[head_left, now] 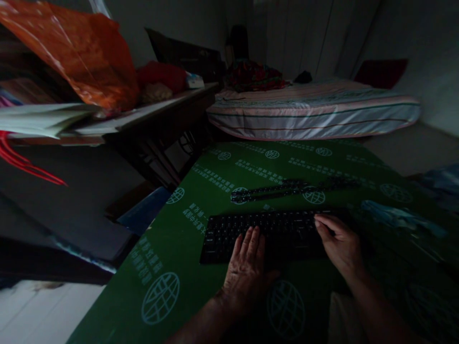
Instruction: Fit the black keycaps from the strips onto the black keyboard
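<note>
A black keyboard (272, 234) lies on a green cloth (168, 267) printed with pale globe marks and text. My left hand (247, 272) rests flat on the keyboard's near left part, fingers spread over the keys. My right hand (339, 243) is at the keyboard's right end, fingers curled onto its far edge. Behind the keyboard lies a long dark object (287, 189), too dim to make out. The room is very dark.
A dark wooden table (172, 114) at left carries an orange plastic bag (82, 52), papers (46, 119) and red cloth. A mattress with striped sheets (311, 112) lies beyond. Something bluish (401, 217) sits at the cloth's right.
</note>
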A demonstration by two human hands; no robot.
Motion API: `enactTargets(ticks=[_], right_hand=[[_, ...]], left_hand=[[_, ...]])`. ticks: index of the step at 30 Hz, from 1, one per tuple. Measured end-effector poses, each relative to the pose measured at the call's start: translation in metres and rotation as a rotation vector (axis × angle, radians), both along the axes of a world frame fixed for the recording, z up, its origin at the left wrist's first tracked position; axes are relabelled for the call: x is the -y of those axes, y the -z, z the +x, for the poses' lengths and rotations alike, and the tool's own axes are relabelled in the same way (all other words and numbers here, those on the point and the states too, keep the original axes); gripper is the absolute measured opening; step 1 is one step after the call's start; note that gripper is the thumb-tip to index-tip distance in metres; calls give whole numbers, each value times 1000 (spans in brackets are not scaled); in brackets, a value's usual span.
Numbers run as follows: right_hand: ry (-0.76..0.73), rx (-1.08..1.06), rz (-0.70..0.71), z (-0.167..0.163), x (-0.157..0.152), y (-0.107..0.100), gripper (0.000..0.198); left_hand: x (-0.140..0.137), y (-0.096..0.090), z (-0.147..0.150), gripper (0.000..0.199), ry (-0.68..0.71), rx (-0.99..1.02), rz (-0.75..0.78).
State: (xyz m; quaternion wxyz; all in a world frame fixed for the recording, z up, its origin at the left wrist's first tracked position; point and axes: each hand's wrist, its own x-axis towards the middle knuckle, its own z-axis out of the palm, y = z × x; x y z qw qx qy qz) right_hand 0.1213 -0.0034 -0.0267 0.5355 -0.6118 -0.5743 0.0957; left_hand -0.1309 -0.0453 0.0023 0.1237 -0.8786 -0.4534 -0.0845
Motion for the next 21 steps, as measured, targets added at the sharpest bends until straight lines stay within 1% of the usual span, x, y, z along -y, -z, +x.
enactTargets(ticks=[3,6,12,17,21], right_hand=[[-5,11,26,-1,-1,-1,22],[1,13,32,-1,-3,-1,21],[-1,-8,47,-5,-5,-3,18],[-1,-15,82,-7,-6,-6,17],[3,-19,95,-7,-7,-6,16]], left_hand=[[-1,0,-1,68,-12,2,0],[-1,0,0,65,-22,40,50],[-9,6,1,61,48,22,148],[-14,9,-1,57,54,69,180],[-16,10,-3,56,84,46,213]])
